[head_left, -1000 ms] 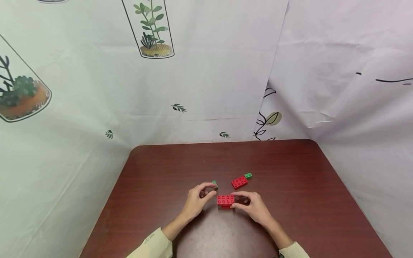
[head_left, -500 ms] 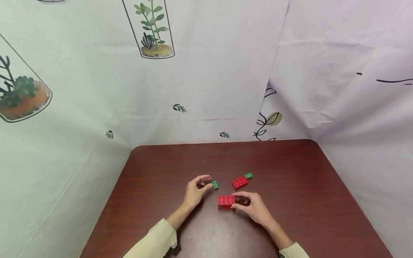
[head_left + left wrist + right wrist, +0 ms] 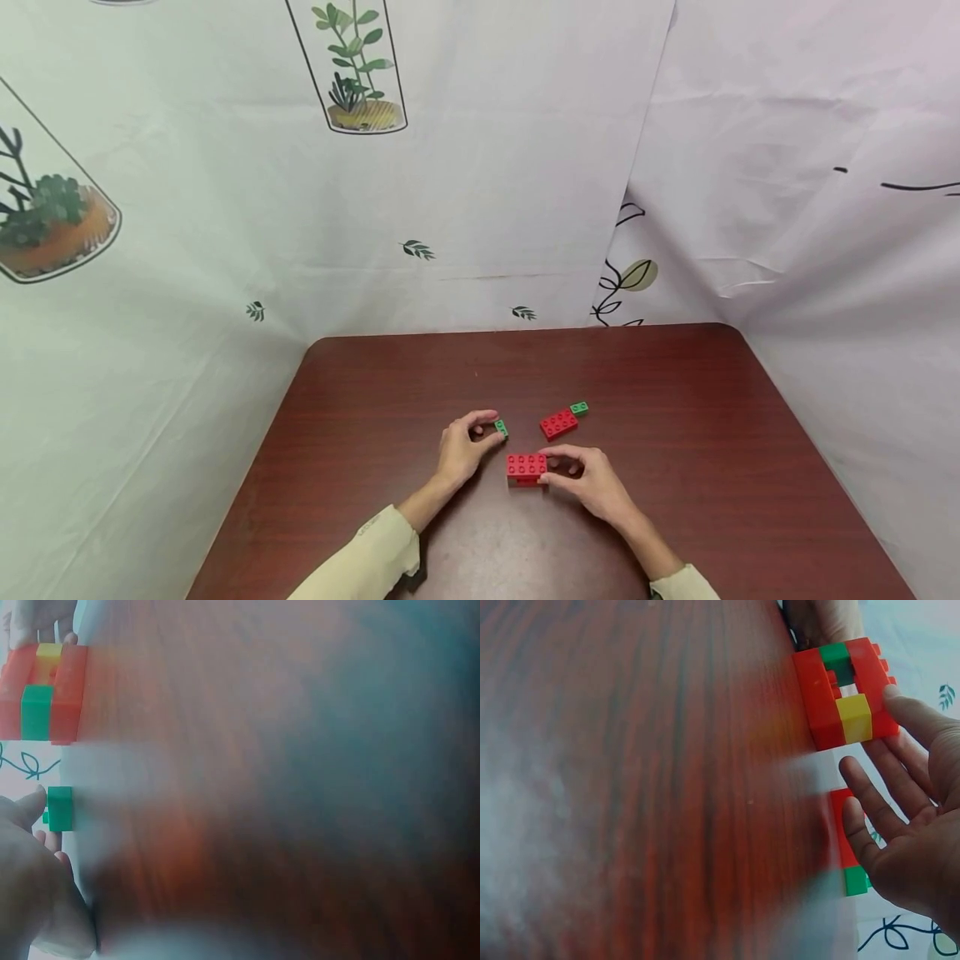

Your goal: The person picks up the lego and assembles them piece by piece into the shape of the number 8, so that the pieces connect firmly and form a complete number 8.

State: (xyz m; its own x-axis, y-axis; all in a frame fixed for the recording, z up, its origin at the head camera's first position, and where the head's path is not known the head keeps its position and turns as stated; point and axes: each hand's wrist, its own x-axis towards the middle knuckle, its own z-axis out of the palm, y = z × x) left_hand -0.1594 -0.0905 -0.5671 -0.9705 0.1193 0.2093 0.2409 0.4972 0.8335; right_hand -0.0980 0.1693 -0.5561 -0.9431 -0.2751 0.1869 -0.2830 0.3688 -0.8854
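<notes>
My left hand (image 3: 467,439) pinches a small green brick (image 3: 501,428) between thumb and forefinger on the dark wooden table (image 3: 375,400). In the left wrist view the thumb lies against that green brick (image 3: 60,808). My right hand (image 3: 587,477) holds a red brick stack (image 3: 526,467) at its right end, forefinger above and thumb in front. The right wrist view shows green and yellow pieces set into the stack (image 3: 845,694), with one fingertip (image 3: 892,694) on its edge and the other fingers relaxed.
A loose red brick (image 3: 557,423) lies just behind the stack, with another small green brick (image 3: 579,408) at its far end. White printed cloth (image 3: 480,208) walls in the table at the back and both sides.
Half a second ago my left hand had drawn slightly off the small green brick; now its fingertips are on it again. The right hand and red stack have stayed put.
</notes>
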